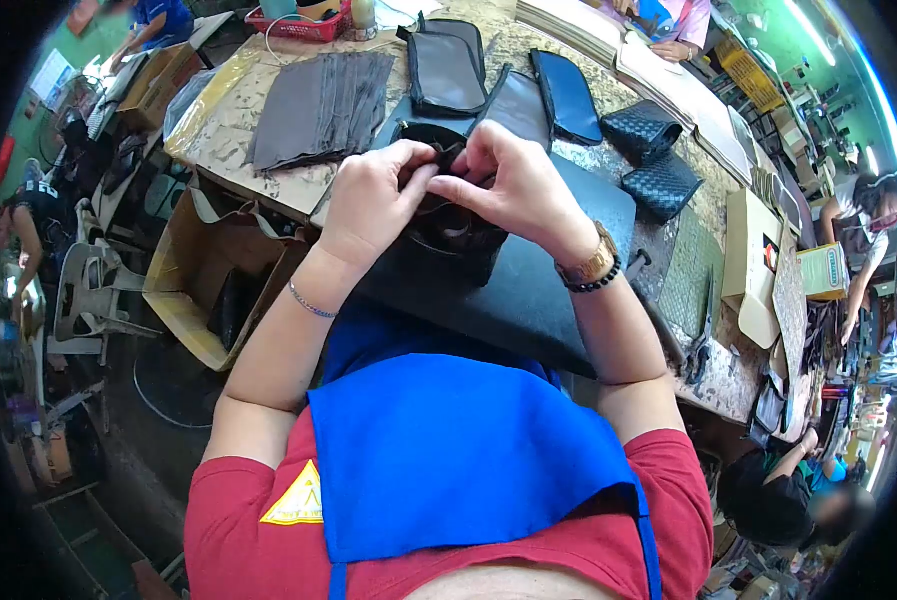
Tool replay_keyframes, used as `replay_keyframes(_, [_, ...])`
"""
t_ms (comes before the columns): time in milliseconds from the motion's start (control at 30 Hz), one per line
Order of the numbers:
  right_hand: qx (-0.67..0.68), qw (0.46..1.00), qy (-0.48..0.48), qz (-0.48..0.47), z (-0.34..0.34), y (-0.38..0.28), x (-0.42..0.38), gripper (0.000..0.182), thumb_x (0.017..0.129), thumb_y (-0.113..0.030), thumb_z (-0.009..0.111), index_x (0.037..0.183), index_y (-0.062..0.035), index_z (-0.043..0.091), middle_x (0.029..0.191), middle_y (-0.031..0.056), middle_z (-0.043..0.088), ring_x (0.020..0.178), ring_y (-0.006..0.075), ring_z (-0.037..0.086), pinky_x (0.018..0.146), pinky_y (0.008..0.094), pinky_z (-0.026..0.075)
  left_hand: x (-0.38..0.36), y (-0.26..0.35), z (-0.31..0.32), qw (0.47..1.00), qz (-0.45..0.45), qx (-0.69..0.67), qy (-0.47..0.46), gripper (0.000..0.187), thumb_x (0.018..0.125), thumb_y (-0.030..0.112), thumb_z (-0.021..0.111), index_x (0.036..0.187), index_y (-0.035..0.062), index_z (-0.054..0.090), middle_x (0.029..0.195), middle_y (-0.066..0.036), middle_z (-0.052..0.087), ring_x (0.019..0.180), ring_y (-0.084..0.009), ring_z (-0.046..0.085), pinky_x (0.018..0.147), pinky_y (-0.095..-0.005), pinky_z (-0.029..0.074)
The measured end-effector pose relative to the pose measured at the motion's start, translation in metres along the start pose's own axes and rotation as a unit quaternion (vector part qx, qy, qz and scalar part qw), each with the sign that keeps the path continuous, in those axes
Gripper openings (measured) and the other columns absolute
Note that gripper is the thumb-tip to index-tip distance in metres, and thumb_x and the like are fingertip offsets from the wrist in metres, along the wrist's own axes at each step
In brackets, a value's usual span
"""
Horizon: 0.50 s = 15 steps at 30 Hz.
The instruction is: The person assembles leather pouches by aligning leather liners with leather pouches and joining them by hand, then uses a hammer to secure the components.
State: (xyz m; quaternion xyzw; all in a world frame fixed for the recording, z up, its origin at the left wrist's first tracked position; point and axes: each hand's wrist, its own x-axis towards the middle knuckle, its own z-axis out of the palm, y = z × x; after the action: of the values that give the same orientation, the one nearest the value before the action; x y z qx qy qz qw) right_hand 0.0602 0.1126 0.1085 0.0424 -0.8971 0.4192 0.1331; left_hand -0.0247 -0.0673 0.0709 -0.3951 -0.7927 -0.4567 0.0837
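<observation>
A dark, glossy black pouch (454, 245) stands with its mouth upward on a black board (539, 300) in front of me. My left hand (379, 195) has its fingers curled on the near left part of the rim. From the other side my right hand (519, 185) pinches the rim, its thumb pointing toward the left fingers. Both hands are closed and almost touch at the opening. Exactly what lies between the fingertips is hidden by the fingers and the dark material.
Beyond the hands lie a stack of dark sheets (319, 105), several flat black zip pouches (446, 70) and two woven-pattern black pouches (664, 185). Scissors (704, 345) rest at the right. A cardboard box (209, 280) stands lower left; a red basket (304, 25) sits far back. Other people work around.
</observation>
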Motion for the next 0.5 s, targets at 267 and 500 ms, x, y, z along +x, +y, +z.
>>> replay_keyframes(267, [0.047, 0.998, 0.038, 0.010, 0.013, 0.020, 0.009, 0.055, 0.078, -0.035, 0.084, 0.111, -0.0021, 0.055, 0.090, 0.0148, 0.072, 0.078, 0.0267, 0.070, 0.070, 0.0341, 0.055, 0.001, 0.006, -0.004, 0.984, -0.113, -0.138, -0.009, 0.018, 0.089, 0.010, 0.073, 0.103, -0.0022, 0.072, 0.088, -0.007, 0.074, 0.079, -0.0072, 0.065, 0.073, -0.0245, 0.052])
replay_keyframes(500, [0.144, 0.987, 0.048, 0.044, 0.010, 0.020, 0.007, 0.034, 0.084, -0.009, 0.069, 0.116, -0.0066, 0.061, 0.087, 0.0129, 0.071, 0.078, 0.0252, 0.069, 0.071, 0.0340, 0.055, -0.004, 0.005, -0.002, 0.998, 0.023, 0.058, 0.011, 0.014, 0.085, 0.010, 0.072, 0.096, 0.0026, 0.073, 0.086, -0.009, 0.071, 0.080, -0.0214, 0.069, 0.078, -0.0349, 0.052])
